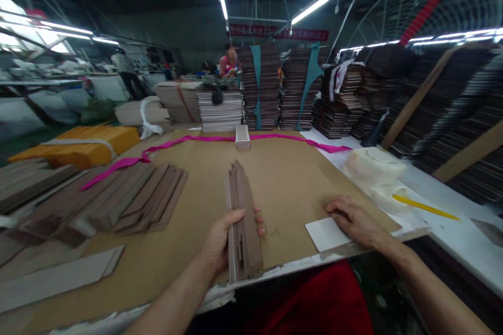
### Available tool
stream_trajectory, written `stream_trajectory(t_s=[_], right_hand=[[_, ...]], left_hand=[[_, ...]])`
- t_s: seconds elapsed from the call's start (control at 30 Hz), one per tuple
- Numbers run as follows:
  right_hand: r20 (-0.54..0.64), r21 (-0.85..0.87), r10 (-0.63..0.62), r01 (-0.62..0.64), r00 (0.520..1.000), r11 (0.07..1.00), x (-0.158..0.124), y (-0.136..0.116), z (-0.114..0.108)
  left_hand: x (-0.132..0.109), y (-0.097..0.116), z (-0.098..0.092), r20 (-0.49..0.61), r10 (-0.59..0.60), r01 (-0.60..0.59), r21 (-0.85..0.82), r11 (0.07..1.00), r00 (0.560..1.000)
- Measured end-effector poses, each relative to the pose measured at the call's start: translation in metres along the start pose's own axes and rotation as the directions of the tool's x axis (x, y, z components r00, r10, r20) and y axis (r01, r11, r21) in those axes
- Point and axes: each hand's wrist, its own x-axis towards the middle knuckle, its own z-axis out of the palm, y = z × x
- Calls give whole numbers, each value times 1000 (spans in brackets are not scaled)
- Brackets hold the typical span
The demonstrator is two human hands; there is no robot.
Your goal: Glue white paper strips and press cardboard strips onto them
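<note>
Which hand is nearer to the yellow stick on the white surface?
Right. The right hand rests on a white card, the yellow stick lying to its right; the left hand grips a cardboard stack much farther left.

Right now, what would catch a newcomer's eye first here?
The left hand grips a thick stack of brown cardboard strips, stood on edge at the near middle of the brown cardboard-covered table. The right hand lies flat on a white rectangular card to its right. A bright pink ribbon runs across the table's far side, and tall dark stacks of flat cardboard wall off the back.
</note>
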Motion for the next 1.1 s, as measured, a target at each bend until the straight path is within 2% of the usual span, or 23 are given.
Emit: stream_trajectory(t_s=[0.1,0.23,0.37,0.43,0.57,0.7,0.83,0.93,1.0,1.1], right_hand=[[-98,-8,37,-38,995,999,-4,2,3],[-189,56,141,-133,972,990,-11,-1,-10],[-150,-50,106,-115,983,992,-20,-4,-19],[-125,-117,65,-79,990,990,-24,-2,-15],[-155,-193,27,-57,988,980,-28,1,-1],[-154,-265,67,-107,986,958,-28,2,7],[-164,-296,110,-155,980,943,-28,-5,5],[-233,-213,66,-117,970,970,-22,-24,0],[-260,-59,20,-37,966,998,-10,-47,-2],[-135,281,33,7,990,960,18,-94,3]], left_hand=[[1,-3,-5,58,13,-12,-22,1000,998],[0,-4,-7,83,13,-10,-31,999,996],[-1,0,-5,22,-18,19,-14,1000,1000],[-1,3,-3,11,-28,28,-8,1000,1000],[-2,4,0,1,-44,44,-4,999,999],[-3,4,3,-47,-62,62,0,998,997],[-2,6,3,-60,-55,54,-13,998,997],[-2,4,2,-45,-36,35,-38,999,998],[-2,1,1,14,-13,14,-42,999,1000],[0,-4,0,122,51,-51,-7,999,991]])
